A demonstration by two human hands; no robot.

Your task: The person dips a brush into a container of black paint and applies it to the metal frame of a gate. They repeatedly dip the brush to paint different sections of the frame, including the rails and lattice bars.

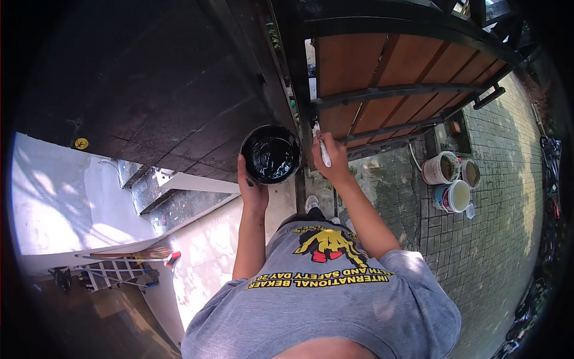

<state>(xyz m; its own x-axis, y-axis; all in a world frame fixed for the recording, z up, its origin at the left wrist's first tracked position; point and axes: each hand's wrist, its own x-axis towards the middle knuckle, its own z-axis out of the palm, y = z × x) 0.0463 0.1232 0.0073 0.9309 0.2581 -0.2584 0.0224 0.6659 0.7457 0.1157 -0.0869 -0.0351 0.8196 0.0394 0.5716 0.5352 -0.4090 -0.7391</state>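
Left hand (pixel 252 188) cups a round black paint-filled bowl (pixel 272 155); right hand (pixel 336 161) grips a white-handled paintbrush (pixel 325 154) at the edge of the brown-panelled black gate (pixel 408 64), grey brick paving (pixel 499 173) open rightward.

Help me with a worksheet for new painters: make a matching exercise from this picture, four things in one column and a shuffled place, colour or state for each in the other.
Column one
1. Bowl
2. Brush
3. Buckets
4. Boards

Column two
A. Brown, set among black bars
B. Held in the right hand
C. On the ground at the picture's right
D. Held in the left hand

Right pairs: 1-D, 2-B, 3-C, 4-A
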